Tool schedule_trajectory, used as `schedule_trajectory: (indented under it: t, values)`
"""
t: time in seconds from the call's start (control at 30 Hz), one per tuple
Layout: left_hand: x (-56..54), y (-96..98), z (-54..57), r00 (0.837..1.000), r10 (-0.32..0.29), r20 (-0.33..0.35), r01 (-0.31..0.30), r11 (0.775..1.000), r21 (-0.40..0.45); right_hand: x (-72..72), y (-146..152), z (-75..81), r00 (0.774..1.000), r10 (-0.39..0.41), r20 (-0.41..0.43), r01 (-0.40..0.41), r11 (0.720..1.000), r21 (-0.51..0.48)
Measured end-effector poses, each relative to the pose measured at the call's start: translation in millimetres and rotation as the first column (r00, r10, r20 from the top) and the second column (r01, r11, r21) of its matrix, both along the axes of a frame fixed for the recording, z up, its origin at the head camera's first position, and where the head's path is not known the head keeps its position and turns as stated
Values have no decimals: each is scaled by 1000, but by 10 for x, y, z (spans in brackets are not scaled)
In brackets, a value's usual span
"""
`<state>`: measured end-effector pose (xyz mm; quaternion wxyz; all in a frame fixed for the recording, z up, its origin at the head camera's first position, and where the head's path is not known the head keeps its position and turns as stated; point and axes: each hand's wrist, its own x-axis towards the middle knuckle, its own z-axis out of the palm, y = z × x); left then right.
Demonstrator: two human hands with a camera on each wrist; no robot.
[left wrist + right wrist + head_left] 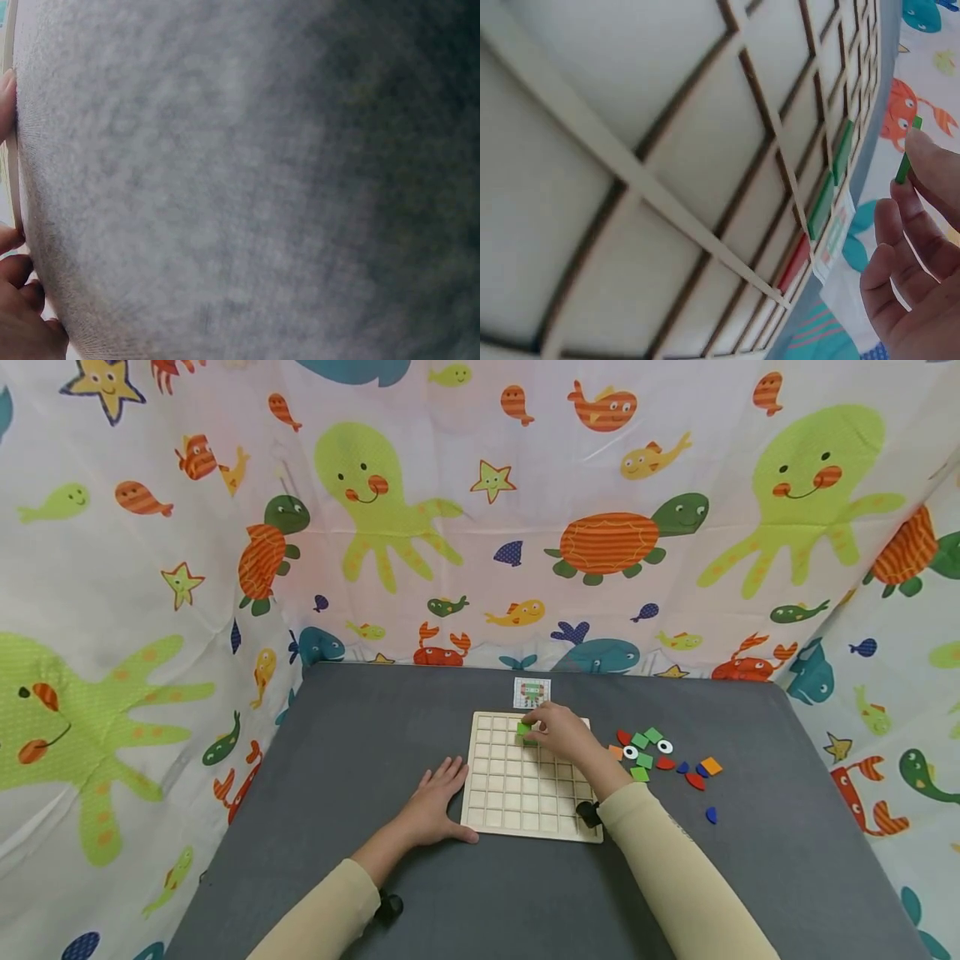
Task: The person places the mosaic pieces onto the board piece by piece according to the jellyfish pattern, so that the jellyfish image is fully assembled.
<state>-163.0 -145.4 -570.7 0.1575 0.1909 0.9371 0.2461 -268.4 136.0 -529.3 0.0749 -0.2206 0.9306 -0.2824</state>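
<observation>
A pale wooden grid board (504, 794) lies on the grey table. My left hand (431, 802) rests at its left edge with fingers spread, thumb by the near corner; the left wrist view catches only fingertips (7, 105) along the edge. My right hand (561, 734) reaches over the board's far part and pinches a thin green tile (909, 152) between thumb and finger, raised above the grid. Two green tiles (822, 207) and a red piece (793, 262) sit in cells along the far side, mostly hidden by the right hand in the head view.
A small picture card (532, 692) lies just beyond the board. To the right are scattered loose pieces: green squares (644, 761), red pieces (695, 782), white rings (664, 747), orange squares (711, 766) and blue pieces (711, 815). A sea-animal curtain (480, 552) surrounds the table.
</observation>
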Motion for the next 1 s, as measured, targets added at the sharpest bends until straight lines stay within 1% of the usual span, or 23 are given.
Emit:
schedule_trajectory:
  t: [0.13, 0.3, 0.47, 0.63, 0.8, 1.0]
  values:
    - [-3, -5, -15, 1000, 4, 2, -4, 1000, -4, -20, -79, -69, 1000, 18, -12, -18, 1000, 24]
    - [-10, -15, -14, 1000, 12, 4, -12, 1000, -16, -70, -183, -132, 1000, 28, -9, -27, 996, 89]
    - [-8, -2, -22, 1000, 5, 14, -5, 1000, -11, -75, -237, -135, 999, 35, -18, -31, 986, 166]
    - [-10, 9, -19, 1000, 3, 16, -3, 1000, -17, -77, -259, -121, 998, 30, -54, -17, 972, 233]
    - [-14, 15, 9, 1000, 9, 18, -9, 1000, -13, -84, -279, -109, 996, 38, -77, -18, 967, 256]
    - [-3, 4, 9, 1000, 6, 9, -6, 1000, -9, -67, -260, -91, 997, 21, -70, -6, 977, 211]
